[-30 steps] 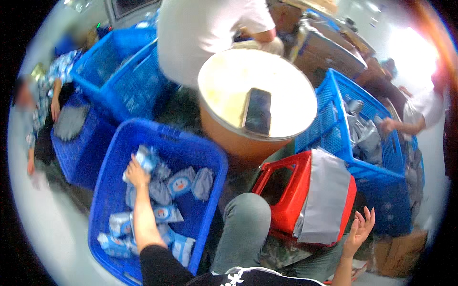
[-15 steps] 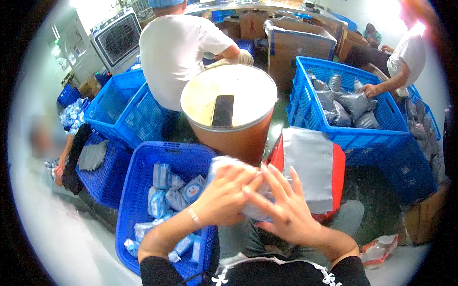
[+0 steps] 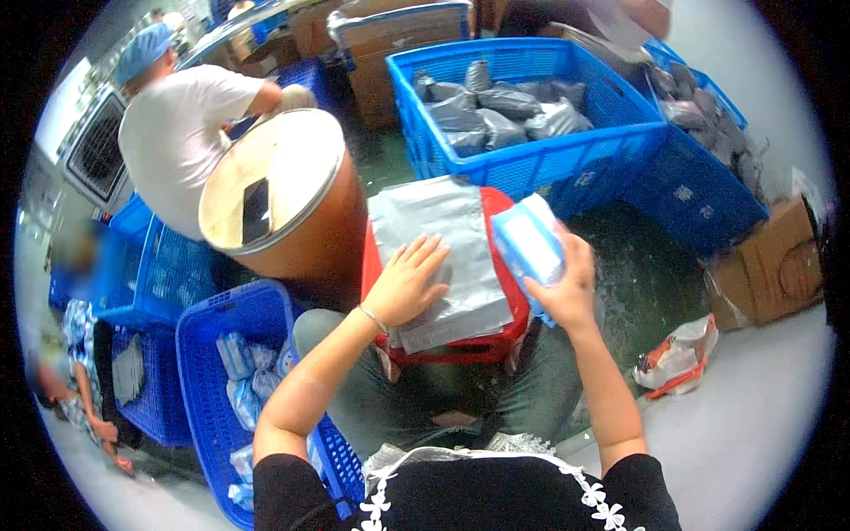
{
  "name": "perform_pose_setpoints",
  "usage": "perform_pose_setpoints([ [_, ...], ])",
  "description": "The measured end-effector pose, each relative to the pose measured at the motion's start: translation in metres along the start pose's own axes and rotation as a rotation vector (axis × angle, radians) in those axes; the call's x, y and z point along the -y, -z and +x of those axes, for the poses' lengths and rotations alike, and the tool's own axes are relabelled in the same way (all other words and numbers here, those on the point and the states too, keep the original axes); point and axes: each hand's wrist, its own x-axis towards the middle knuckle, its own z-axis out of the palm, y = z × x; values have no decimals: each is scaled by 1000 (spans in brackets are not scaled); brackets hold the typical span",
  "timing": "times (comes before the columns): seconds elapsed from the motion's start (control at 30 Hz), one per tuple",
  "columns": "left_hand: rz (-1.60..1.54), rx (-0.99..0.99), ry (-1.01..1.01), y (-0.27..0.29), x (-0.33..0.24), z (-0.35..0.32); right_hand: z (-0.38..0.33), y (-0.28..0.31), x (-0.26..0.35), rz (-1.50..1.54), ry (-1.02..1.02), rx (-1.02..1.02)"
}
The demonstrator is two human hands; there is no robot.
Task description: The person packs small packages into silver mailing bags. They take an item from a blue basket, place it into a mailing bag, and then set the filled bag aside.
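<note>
My right hand (image 3: 563, 288) grips a light-blue and white plastic packet (image 3: 529, 242), held upright just right of a red stool (image 3: 489, 341). A stack of grey plastic mailer bags (image 3: 443, 232) lies on the stool in front of my knees. My left hand (image 3: 407, 281) rests flat on the grey bags, fingers spread, a thin bracelet at the wrist. To my lower left stands a blue crate (image 3: 199, 329) holding several more light-blue packets (image 3: 250, 372).
A brown drum (image 3: 310, 230) with a dark phone (image 3: 255, 211) on its lid stands beyond the stool. A person in a white shirt (image 3: 177, 133) bends behind it. Blue crates of grey bags (image 3: 549, 150) stand at the back right; a cardboard box (image 3: 772, 261) and a crumpled bag (image 3: 675, 358) lie right.
Both hands held the packet together in front of me; now the left hand has dropped flat onto the grey bags and the right hand holds the packet alone. The view swung right.
</note>
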Motion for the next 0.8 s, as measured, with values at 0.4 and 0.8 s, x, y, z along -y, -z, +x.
perform_pose_setpoints([
  [0.4,24,-153,116,-5,-50,3,28,24,-15,677,-279,176],
  [0.8,-333,-113,277,-14,-30,-2,-7,28,37,446,257,181],
])
